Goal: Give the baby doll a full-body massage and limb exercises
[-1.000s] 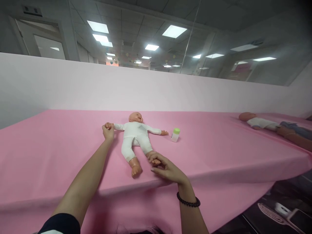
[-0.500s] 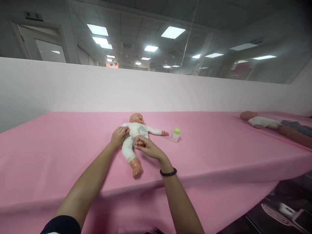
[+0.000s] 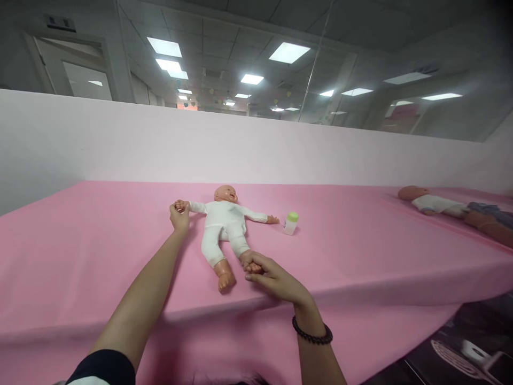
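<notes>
A baby doll [image 3: 225,215] in a white suit lies on its back on the pink-covered table [image 3: 120,256], head toward the wall. My left hand [image 3: 180,216] is closed round the doll's hand on the left, and that arm is stretched out sideways. Lower down, my right hand [image 3: 272,275] grips the doll's foot on the right, with its leg extended toward me. The doll's other foot and other arm lie free on the cloth. Just past the free hand stands a small bottle [image 3: 290,223] with a green cap.
A second doll [image 3: 441,204] in a white top and blue bottoms lies at the far right. Behind the table runs a low white wall [image 3: 224,141] with glass above it. Dark items, blurred, show below the cloth's edge at bottom right.
My left hand has moved outward to the left, straightening the doll's arm. My right hand has come down and right with the foot, so the bent leg is now extended.
</notes>
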Tool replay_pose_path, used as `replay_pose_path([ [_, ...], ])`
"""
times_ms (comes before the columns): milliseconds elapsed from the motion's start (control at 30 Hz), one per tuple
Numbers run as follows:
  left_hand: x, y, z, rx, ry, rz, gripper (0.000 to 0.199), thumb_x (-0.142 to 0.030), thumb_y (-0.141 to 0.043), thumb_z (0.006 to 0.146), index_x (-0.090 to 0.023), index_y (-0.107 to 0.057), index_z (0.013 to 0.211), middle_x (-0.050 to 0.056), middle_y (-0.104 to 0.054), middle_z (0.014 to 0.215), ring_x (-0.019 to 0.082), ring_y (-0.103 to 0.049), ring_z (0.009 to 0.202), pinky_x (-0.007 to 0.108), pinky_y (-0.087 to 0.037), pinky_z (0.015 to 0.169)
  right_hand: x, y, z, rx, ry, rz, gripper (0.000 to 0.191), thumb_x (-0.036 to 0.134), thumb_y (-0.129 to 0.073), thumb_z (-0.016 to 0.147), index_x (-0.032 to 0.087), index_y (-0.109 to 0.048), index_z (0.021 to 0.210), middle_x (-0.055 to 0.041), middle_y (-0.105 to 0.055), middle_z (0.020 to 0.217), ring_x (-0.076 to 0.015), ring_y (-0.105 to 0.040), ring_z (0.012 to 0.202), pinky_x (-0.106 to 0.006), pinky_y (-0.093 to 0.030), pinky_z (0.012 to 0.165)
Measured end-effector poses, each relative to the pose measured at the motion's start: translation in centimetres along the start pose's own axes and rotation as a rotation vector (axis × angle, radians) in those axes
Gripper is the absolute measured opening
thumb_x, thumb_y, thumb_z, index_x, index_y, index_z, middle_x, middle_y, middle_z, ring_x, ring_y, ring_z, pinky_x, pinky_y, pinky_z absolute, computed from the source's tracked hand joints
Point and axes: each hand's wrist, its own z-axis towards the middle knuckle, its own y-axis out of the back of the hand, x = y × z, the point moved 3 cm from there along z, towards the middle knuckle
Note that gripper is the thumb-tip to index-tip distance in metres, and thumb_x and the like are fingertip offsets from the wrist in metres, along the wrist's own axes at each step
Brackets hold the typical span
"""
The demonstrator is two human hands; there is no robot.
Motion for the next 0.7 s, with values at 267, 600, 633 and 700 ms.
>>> replay_pose_path([
  [267, 0.6, 0.4, 0.4, -0.059, 0.161, 0.008, 0.030, -0.020, -0.073, 0.085, -0.023, -0.045, 0.097, 0.001, -0.060, 0.099, 0.016, -0.061, 0.090, 0.035, -0.050, 0.090, -2.5, -0.8, -0.9, -0.063, -0.021, 0.097, 0.011, 0.028, -0.058, 0.094, 0.020, -0.051, 0.094, -0.0006, -0.046, 0.092, -0.0121, -0.040, 0.078, -0.025, -0.037, 0.073],
  [600, -2.9, -2.2, -4.5, 0.565, -0.745, 0.322, 0.026, -0.033, -0.055, 0.098, -0.024, -0.066, 0.120, 0.011, -0.070, 0.121, 0.028, -0.060, 0.115, 0.044, -0.045, 0.104, 0.8, -0.2, 5.8, -0.069, 0.145, -0.026, 0.013, 0.030, -0.056, 0.096, 0.020, -0.049, 0.089, -0.0010, -0.052, 0.093, -0.0145, -0.049, 0.085, -0.029, -0.042, 0.081],
  [633, -3.0, -2.4, -4.7, 0.613, -0.776, 0.332, 0.025, -0.034, -0.054, 0.098, -0.025, -0.067, 0.118, 0.011, -0.071, 0.121, 0.028, -0.060, 0.116, 0.044, -0.045, 0.105, 0.6, -0.3, 6.8, -0.068, 0.148, -0.037, 0.013, 0.030, -0.056, 0.096, 0.021, -0.050, 0.090, -0.0011, -0.053, 0.094, -0.0147, -0.050, 0.086, -0.029, -0.043, 0.082],
  [700, -3.2, -2.5, -4.8, 0.660, -0.804, 0.352, 0.026, -0.033, -0.052, 0.099, -0.025, -0.069, 0.117, 0.011, -0.072, 0.121, 0.028, -0.060, 0.115, 0.044, -0.045, 0.106, -0.2, -0.6, 8.4, -0.080, 0.131, -0.054, 0.011, 0.029, -0.056, 0.094, 0.020, -0.051, 0.091, -0.0009, -0.054, 0.094, -0.0150, -0.051, 0.087, -0.029, -0.043, 0.081],
])
